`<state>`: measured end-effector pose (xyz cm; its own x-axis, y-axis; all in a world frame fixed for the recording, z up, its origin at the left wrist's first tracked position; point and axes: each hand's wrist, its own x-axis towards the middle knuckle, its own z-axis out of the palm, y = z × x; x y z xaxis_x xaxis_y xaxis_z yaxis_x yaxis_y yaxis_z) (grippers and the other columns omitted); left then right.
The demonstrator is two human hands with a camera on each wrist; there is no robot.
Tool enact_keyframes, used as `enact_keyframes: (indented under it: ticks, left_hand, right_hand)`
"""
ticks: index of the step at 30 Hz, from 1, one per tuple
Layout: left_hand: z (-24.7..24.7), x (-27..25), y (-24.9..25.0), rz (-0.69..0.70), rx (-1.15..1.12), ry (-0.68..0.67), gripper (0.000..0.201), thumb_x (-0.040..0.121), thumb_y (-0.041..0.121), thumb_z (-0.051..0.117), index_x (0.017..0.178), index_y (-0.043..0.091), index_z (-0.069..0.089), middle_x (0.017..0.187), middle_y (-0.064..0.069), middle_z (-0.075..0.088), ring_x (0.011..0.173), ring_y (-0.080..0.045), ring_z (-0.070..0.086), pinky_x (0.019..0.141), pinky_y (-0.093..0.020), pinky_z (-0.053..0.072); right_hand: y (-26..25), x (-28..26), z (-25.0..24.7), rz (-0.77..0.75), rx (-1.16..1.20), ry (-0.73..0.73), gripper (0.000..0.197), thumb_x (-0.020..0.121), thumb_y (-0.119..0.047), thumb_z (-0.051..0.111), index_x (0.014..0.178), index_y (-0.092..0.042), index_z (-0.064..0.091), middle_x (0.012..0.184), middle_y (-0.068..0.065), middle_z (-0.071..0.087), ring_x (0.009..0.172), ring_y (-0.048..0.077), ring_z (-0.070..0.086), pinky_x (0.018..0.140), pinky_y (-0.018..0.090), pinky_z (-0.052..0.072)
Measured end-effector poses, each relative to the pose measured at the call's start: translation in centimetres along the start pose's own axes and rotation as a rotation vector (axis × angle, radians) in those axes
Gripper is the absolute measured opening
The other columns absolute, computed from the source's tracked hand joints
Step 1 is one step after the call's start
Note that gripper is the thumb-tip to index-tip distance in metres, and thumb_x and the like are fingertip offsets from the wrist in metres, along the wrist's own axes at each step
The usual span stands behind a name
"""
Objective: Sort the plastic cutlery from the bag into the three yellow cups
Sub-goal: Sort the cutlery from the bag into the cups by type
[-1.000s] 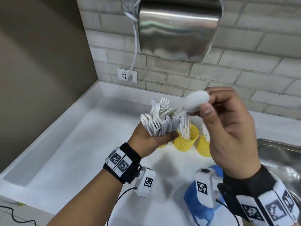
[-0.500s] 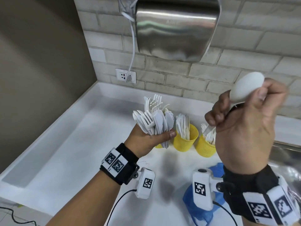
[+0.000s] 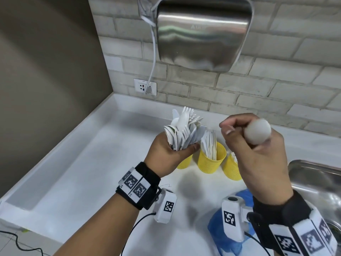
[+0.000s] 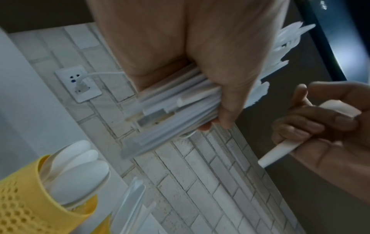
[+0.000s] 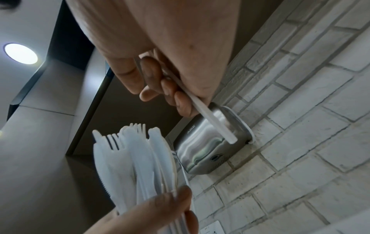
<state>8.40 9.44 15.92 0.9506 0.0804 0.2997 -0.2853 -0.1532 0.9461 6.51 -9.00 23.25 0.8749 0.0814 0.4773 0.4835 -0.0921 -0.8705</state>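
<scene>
My left hand [image 3: 170, 152] grips a bundle of white plastic cutlery [image 3: 184, 132] upright above the counter; forks, knives and spoons fan out of the fist [image 5: 132, 159]. My right hand [image 3: 258, 154] holds a single white spoon [image 3: 257, 132], bowl up toward me, its handle [image 5: 212, 120] running down through curled fingers. Three yellow perforated cups stand behind the hands: the left cup [image 3: 184, 163] with spoons [image 4: 78, 172], the middle cup [image 3: 212, 159] with knives, the right cup [image 3: 230, 169] partly hidden by my right hand.
A blue plastic bag [image 3: 227, 231] lies on the white counter [image 3: 92, 172] near my right wrist. A steel sink [image 3: 317, 182] is at the right. A steel hand dryer [image 3: 203, 32] and a wall socket [image 3: 145, 87] are on the brick wall.
My right hand pulled the spoon out of the bundle, swung it up to the right, then brought it down and closer, over the right cups. The left hand stayed with the bundle.
</scene>
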Motion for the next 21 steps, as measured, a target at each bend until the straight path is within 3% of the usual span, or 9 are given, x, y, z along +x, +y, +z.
enact_keyframes:
  ticks: [2,4,6,8,11,13,15,17,21]
  left_hand:
    - [0.1,0.1,-0.2,0.008,0.053,0.034,0.029,0.081,0.011,0.085,0.108,0.010,0.074,0.098,0.003,0.078,0.093,-0.012,0.073,0.080,-0.025,0.057]
    - [0.3,0.1,-0.3,0.031,0.121,0.056,0.023,0.082,0.014,0.084,0.102,0.011,0.074,0.093,0.010,0.077,0.089,-0.005,0.071,0.077,-0.016,0.053]
    - [0.4,0.0,-0.2,0.061,0.177,0.062,0.018,0.083,0.011,0.083,0.088,0.023,0.070,0.079,0.025,0.071,0.077,0.005,0.066,0.069,-0.006,0.044]
    - [0.5,-0.2,-0.1,0.104,0.235,0.077,0.032,0.084,0.013,0.081,0.081,0.037,0.061,0.074,0.031,0.066,0.070,0.007,0.062,0.066,-0.004,0.041]
    - [0.5,-0.4,0.1,0.149,0.263,0.093,0.020,0.083,0.035,0.075,0.083,0.044,0.057,0.076,0.027,0.067,0.072,0.000,0.063,0.068,-0.009,0.044]
    - [0.3,-0.4,0.0,0.165,0.289,0.112,0.016,0.081,0.043,0.071,0.085,0.043,0.056,0.075,0.025,0.066,0.071,-0.001,0.062,0.067,-0.010,0.045]
    - [0.1,-0.3,-0.3,0.168,0.326,0.135,0.018,0.081,0.042,0.072,0.089,0.043,0.057,0.076,0.026,0.066,0.071,0.000,0.061,0.066,-0.009,0.044]
    - [-0.1,-0.1,-0.6,0.158,0.361,0.155,0.021,0.081,0.037,0.075,0.090,0.041,0.056,0.074,0.023,0.065,0.070,-0.001,0.059,0.064,-0.009,0.043]
    - [-0.3,0.3,-1.8,0.120,0.427,0.185,0.026,0.080,0.027,0.081,0.096,0.034,0.062,0.079,0.013,0.068,0.070,-0.008,0.060,0.065,-0.027,0.052]
  right_hand:
    - [0.2,-0.1,0.0,0.005,0.008,0.004,0.017,0.100,-0.018,0.059,0.087,-0.021,0.070,0.064,0.005,0.056,0.060,0.019,0.052,0.059,0.029,0.045]
    - [0.5,-0.2,0.2,0.026,0.047,-0.018,0.022,0.102,-0.027,0.050,0.092,-0.020,0.069,0.059,0.001,0.048,0.062,0.034,0.046,0.060,0.038,0.041]
    - [0.9,-0.3,0.5,0.043,0.073,-0.032,0.024,0.105,-0.030,0.046,0.100,-0.017,0.066,0.058,-0.002,0.044,0.057,0.029,0.042,0.059,0.041,0.039]
    - [1.2,-0.3,0.5,0.072,0.084,-0.033,0.022,0.106,-0.035,0.048,0.107,-0.018,0.061,0.056,-0.007,0.043,0.052,0.016,0.039,0.058,0.039,0.036]
    - [1.5,0.4,0.1,0.168,0.054,-0.042,0.028,0.095,-0.054,0.054,0.105,-0.028,0.057,0.059,-0.013,0.045,0.051,0.010,0.037,0.059,0.036,0.031]
    - [1.5,0.9,-0.1,0.281,0.161,-0.070,0.041,0.086,-0.060,0.049,0.104,-0.025,0.060,0.062,-0.008,0.036,0.049,0.012,0.030,0.056,0.035,0.023]
    - [1.5,1.3,-0.3,0.325,0.242,-0.097,0.045,0.092,-0.054,0.041,0.110,-0.018,0.062,0.065,-0.001,0.033,0.051,0.014,0.028,0.056,0.034,0.025]
    - [1.2,1.4,-0.3,0.298,0.219,-0.103,0.038,0.097,-0.044,0.040,0.112,-0.018,0.063,0.066,-0.001,0.038,0.055,0.017,0.035,0.060,0.037,0.030]
    - [0.2,1.6,0.1,0.261,0.124,-0.125,0.021,0.094,-0.038,0.057,0.108,-0.023,0.064,0.064,-0.004,0.039,0.055,0.016,0.037,0.057,0.038,0.035]
